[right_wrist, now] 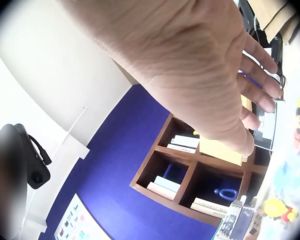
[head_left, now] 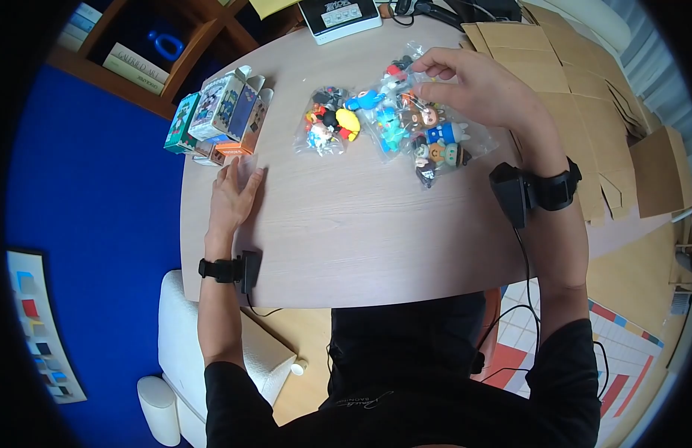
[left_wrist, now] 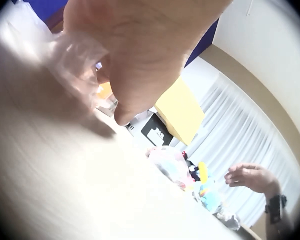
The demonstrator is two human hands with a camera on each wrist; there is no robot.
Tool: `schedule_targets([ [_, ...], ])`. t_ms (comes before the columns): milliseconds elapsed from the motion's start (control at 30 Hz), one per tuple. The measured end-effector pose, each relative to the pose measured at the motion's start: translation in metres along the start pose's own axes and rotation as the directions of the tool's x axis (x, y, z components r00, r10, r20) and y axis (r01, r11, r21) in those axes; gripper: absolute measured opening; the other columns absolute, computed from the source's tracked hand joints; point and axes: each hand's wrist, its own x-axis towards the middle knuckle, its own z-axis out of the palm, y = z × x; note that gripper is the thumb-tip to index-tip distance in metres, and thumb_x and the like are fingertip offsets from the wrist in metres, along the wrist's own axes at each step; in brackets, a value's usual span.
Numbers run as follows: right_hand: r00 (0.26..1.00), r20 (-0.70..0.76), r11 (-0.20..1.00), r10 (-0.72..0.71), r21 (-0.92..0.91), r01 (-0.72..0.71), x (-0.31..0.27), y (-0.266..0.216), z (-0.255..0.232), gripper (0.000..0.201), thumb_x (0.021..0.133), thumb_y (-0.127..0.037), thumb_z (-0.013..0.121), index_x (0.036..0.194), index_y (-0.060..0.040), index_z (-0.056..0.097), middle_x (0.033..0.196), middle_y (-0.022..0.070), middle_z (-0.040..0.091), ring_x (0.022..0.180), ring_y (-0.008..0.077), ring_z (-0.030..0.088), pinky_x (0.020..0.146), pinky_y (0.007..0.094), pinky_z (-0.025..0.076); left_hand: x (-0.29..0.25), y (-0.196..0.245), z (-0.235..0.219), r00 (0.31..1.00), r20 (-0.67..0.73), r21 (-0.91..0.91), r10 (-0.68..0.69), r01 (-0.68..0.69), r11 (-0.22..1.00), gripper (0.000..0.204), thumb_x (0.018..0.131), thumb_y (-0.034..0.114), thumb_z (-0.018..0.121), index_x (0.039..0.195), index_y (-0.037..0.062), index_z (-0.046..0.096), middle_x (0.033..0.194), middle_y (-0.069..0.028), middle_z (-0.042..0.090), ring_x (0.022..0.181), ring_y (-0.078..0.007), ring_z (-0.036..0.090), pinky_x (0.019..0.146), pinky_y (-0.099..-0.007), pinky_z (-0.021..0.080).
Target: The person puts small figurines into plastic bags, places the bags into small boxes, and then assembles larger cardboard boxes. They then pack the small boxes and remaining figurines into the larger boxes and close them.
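Observation:
My left hand (head_left: pixel 234 198) rests low at the table's left side, just in front of some small printed boxes (head_left: pixel 215 108). Crinkled clear plastic (left_wrist: pixel 77 62) lies against its fingers in the left wrist view. Over the right part of the table, my right hand (head_left: pixel 469 86) hovers with loosely bent fingers and holds nothing. Beneath and beside it lie toy figures in clear bags (head_left: pixel 435 142), among them blue, brown and turquoise ones. A separate bag of figures (head_left: pixel 327 123) with red, black, yellow and white parts sits to their left.
A white device with a dark panel (head_left: pixel 340 19) stands at the far edge. Flattened cardboard (head_left: pixel 562 97) leans along the right side. Brown shelves (head_left: pixel 189 56) and a blue wall are at left. A cable (head_left: pixel 526 261) hangs from my right wrist camera.

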Motion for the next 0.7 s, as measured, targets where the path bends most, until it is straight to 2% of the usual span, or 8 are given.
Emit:
schedule_targets([
  [67, 1.0, 0.003, 1.0, 0.011, 0.004, -0.011, 0.0, 0.001, 0.0, 0.035, 0.091, -0.03, 0.067, 0.117, -0.0056, 0.064, 0.101, 0.0101, 0.065, 0.1, 0.0205, 0.059, 0.087, 0.031, 0.047, 0.002, -0.001, -0.004, 0.999, 0.005, -0.227, -0.035, 0.035, 0.973, 0.065, 0.091, 0.043, 0.058, 0.133, -0.0053, 0.049, 0.129, -0.0304, 0.053, 0.123, -0.0394, 0.05, 0.103, -0.0403, 0.04],
  [167, 1.0, -0.014, 1.0, 0.009, -0.002, -0.009, 0.001, 0.003, 0.0, 0.035, 0.091, -0.03, 0.067, 0.117, -0.0071, 0.064, 0.102, 0.0099, 0.065, 0.1, 0.0206, 0.058, 0.087, 0.0315, 0.047, 0.023, -0.055, -0.013, 0.968, -0.06, -0.278, -0.245, 0.219, 0.935, 0.068, 0.088, 0.034, 0.065, 0.14, -0.0042, 0.04, 0.132, -0.0271, 0.053, 0.122, -0.0357, 0.052, 0.101, -0.0385, 0.041],
  [267, 0.999, -0.031, 1.0, 0.008, -0.007, -0.008, 0.002, 0.003, 0.0, 0.035, 0.091, -0.03, 0.066, 0.118, -0.0078, 0.064, 0.103, 0.0105, 0.065, 0.1, 0.0213, 0.058, 0.088, 0.0322, 0.047, 0.048, -0.117, -0.009, 0.854, -0.25, -0.651, -0.457, 0.201, 0.732, 0.085, 0.084, 0.024, 0.069, 0.149, -0.0003, 0.02, 0.142, -0.0253, 0.043, 0.13, -0.0325, 0.044, 0.107, -0.0358, 0.035],
  [367, 0.996, -0.093, 0.998, -0.004, -0.055, -0.001, 0.004, 0.008, 0.004, 0.038, 0.091, -0.033, 0.066, 0.118, -0.007, 0.064, 0.102, 0.0121, 0.065, 0.098, 0.0226, 0.058, 0.086, 0.033, 0.048, 0.047, -0.099, -0.022, 0.917, -0.046, -0.805, -0.396, 0.2, 0.559, 0.098, 0.082, 0.015, 0.07, 0.152, 0.0035, 0.004, 0.15, -0.0243, 0.029, 0.14, -0.0305, 0.032, 0.114, -0.0351, 0.024],
  [400, 0.992, -0.123, 0.997, -0.01, -0.081, 0.0, 0.004, 0.011, 0.006, 0.039, 0.09, -0.034, 0.066, 0.118, -0.0065, 0.064, 0.101, 0.0128, 0.065, 0.097, 0.0231, 0.059, 0.085, 0.0334, 0.048, 0.045, -0.081, -0.025, 0.924, 0.028, -0.891, -0.381, 0.196, 0.41, 0.097, 0.082, 0.007, 0.067, 0.153, 0.0056, 0.001, 0.154, -0.023, 0.021, 0.145, -0.0292, 0.022, 0.118, -0.0355, 0.014],
  [467, 0.993, -0.112, 0.987, 0.045, -0.148, -0.061, 0.004, 0.013, 0.004, 0.041, 0.089, -0.035, 0.067, 0.118, -0.0059, 0.064, 0.099, 0.0135, 0.065, 0.093, 0.0239, 0.06, 0.083, 0.0334, 0.049, 0.062, -0.12, -0.003, 0.974, 0.051, -0.924, -0.219, 0.13, 0.36, 0.096, 0.082, 0.004, 0.065, 0.153, 0.0048, 0.0, 0.153, -0.0244, 0.021, 0.144, -0.0297, 0.023, 0.119, -0.0356, 0.015],
  [533, 0.993, -0.083, 0.978, 0.083, -0.182, -0.097, 0.004, 0.017, 0.003, 0.043, 0.088, -0.035, 0.068, 0.118, -0.0052, 0.063, 0.097, 0.0139, 0.065, 0.089, 0.0242, 0.06, 0.08, 0.0332, 0.05, 0.062, -0.112, -0.003, 0.983, 0.071, -0.942, -0.171, 0.122, 0.312, 0.095, 0.082, 0.001, 0.063, 0.153, 0.004, 0.0, 0.153, -0.0259, 0.022, 0.144, -0.0301, 0.024, 0.119, -0.0352, 0.015],
  [700, 0.987, 0.015, 0.966, 0.161, -0.206, -0.154, 0.01, 0.026, 0.009, 0.043, 0.085, -0.033, 0.068, 0.115, -0.0027, 0.064, 0.095, 0.0137, 0.066, 0.084, 0.0241, 0.062, 0.077, 0.0324, 0.05, 0.05, -0.082, -0.011, 0.967, 0.126, -0.97, -0.221, 0.166, 0.177, 0.092, 0.082, -0.001, 0.059, 0.153, 0.0027, 0.001, 0.15, -0.0295, 0.023, 0.144, -0.0309, 0.024, 0.119, -0.0334, 0.016],
])
